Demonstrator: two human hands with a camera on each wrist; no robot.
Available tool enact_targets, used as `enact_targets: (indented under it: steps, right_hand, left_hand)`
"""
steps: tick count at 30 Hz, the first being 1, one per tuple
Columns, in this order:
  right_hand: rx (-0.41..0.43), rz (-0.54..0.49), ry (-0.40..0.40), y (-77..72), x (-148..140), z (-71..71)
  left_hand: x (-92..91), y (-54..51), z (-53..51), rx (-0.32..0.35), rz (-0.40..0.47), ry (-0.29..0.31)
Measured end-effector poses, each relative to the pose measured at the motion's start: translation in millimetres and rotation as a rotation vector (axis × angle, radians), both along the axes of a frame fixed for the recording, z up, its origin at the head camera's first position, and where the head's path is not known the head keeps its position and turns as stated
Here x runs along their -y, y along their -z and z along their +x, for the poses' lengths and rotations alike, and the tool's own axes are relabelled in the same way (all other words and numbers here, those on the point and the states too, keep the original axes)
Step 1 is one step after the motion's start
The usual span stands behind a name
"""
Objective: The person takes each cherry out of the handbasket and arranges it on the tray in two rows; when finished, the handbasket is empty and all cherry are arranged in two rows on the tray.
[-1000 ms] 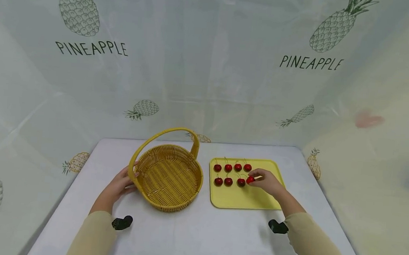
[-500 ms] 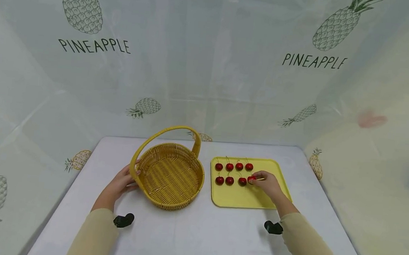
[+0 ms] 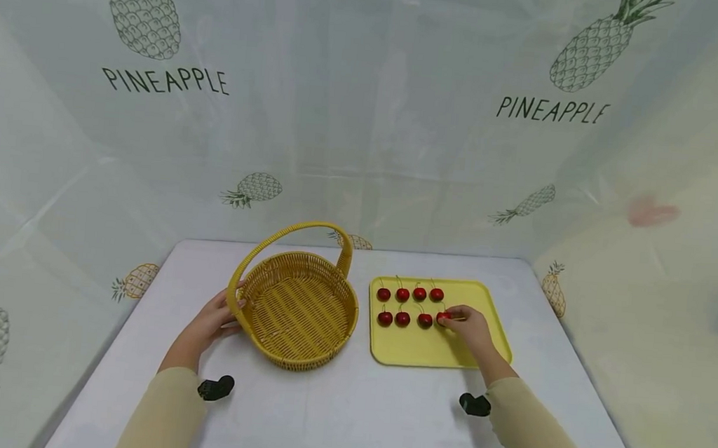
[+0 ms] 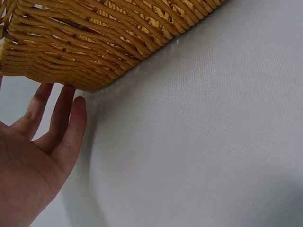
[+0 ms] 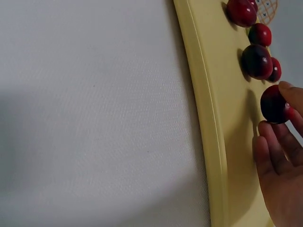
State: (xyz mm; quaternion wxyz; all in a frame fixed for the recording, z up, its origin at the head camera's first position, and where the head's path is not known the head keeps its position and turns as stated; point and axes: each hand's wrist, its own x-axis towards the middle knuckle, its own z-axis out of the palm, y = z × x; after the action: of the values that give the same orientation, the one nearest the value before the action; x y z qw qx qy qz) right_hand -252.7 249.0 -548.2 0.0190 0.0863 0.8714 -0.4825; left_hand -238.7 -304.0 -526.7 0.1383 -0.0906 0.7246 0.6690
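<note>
A round yellow wicker basket with a tall arched handle stands on the white table. My left hand touches its left side near the handle's foot; in the left wrist view, several extended fingers meet the woven wall, while the thumb is out of sight. On a yellow tray, cherries with stems lie in two rows. With thumb and fingers, my right hand pinches the cherry at the right end of the front row. Whether that cherry touches the tray, I cannot tell.
Beside the held cherry lies another dark cherry in the front row, with the back row's cherry behind. A pineapple-print sheet hangs behind the table. The white tabletop extends in front of basket and tray.
The right wrist and forearm have swung slightly left. The pinched cherry has shifted a little to the right, away from its neighbour. The left hand and basket keep their places.
</note>
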Motion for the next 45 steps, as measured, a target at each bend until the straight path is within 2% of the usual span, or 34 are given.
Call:
enact_targets:
  steps: [5,8,12,15,18,32,45]
  right_hand:
    - [-0.013,0.008,0.008,2.6,2,-0.8]
    - [-0.012,0.015,0.008,3.3,3,-1.4]
    - [-0.005,0.038,0.006,2.9,4,-2.7]
    - [0.005,0.052,0.009,2.2,5,-3.7]
    - [0.017,0.053,0.006,2.4,5,-3.4]
    - [0.022,0.026,-0.001,4.0,5,-6.3]
    - [0.018,0.02,-0.012,5.5,4,-9.5]
  left_hand:
    - [-0.2,0.4,0.7,0.008,0.015,-0.012]
    - [-4.1,-10.2,5.2,0.02,0.03,-0.015]
    - [-5.4,-13.1,6.2,0.03,0.038,-0.018]
    - [-2.2,-1.1,1.2,0.021,0.026,-0.023]
    - [-1.7,2.7,-0.2,0.014,0.014,-0.029]
    - [-3.7,4.7,-0.6,0.015,-0.004,-0.048]
    - [-2.7,3.4,-0.2,0.017,-0.003,-0.038]
